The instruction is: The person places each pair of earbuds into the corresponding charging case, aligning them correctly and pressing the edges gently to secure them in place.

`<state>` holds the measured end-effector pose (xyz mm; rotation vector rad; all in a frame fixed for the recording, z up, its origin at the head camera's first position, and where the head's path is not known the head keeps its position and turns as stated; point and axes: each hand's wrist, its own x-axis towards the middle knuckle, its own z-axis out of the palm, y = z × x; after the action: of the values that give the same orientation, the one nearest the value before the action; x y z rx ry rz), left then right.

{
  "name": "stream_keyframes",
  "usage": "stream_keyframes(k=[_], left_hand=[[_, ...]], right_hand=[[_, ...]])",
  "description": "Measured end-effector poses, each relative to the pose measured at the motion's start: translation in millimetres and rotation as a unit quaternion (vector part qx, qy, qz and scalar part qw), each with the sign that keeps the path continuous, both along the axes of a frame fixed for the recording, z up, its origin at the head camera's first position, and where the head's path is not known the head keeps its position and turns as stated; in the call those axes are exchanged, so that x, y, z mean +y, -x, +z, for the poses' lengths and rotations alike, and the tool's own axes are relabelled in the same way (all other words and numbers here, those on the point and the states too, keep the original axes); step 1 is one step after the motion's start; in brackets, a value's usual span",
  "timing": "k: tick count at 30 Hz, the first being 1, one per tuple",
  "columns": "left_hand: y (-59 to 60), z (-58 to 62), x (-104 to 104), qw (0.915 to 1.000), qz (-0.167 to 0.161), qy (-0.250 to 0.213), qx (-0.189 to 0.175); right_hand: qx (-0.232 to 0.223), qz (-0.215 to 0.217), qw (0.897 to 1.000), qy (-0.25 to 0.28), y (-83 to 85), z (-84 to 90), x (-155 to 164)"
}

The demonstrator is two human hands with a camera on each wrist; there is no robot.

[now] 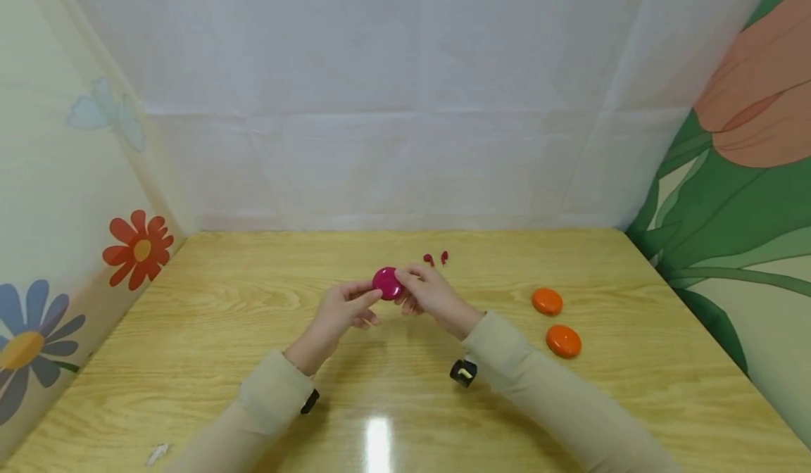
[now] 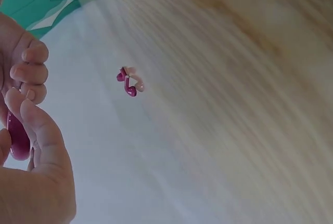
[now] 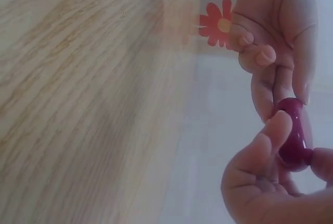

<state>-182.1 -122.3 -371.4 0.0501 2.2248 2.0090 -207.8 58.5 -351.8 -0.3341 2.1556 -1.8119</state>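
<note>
A round magenta case (image 1: 387, 283) is held above the middle of the wooden table (image 1: 253, 332). My left hand (image 1: 345, 309) pinches it from the left and my right hand (image 1: 423, 292) grips it from the right. In the right wrist view the case (image 3: 294, 135) sits between the fingertips of both hands. The left wrist view catches only its edge (image 2: 18, 141) behind my fingers. Two small magenta earbuds (image 1: 436, 258) lie on the table just beyond the hands, and they also appear in the left wrist view as a pair of earbuds (image 2: 129, 81).
Two orange round cases (image 1: 548, 301) (image 1: 563, 341) lie on the table to the right of my right forearm. White cloth hangs at the back, flower-printed panels stand at both sides. A small scrap (image 1: 157, 453) lies near the front left edge.
</note>
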Motion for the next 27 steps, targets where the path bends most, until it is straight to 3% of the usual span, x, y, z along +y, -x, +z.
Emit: stream_keyframes(k=[8, 16, 21, 27], left_hand=[[-4.9, 0.6, 3.1, 0.9993, -0.017, 0.009, 0.033], [-9.2, 3.4, 7.1, 0.9966, -0.038, 0.028, 0.067], [-9.9, 1.7, 5.8, 0.9953, -0.051, 0.031, 0.076], [-12.7, -0.6, 3.6, 0.9945, -0.056, 0.017, 0.087]], right_hand=[[0.035, 0.019, 0.999, 0.010, -7.0, -0.9, 4.2], [0.065, -0.003, 0.998, -0.002, -8.6, -4.3, 2.3], [0.054, -0.010, 0.998, -0.002, -10.1, -2.2, 2.7], [0.006, -0.003, 1.000, 0.003, -10.0, 2.8, 2.9]])
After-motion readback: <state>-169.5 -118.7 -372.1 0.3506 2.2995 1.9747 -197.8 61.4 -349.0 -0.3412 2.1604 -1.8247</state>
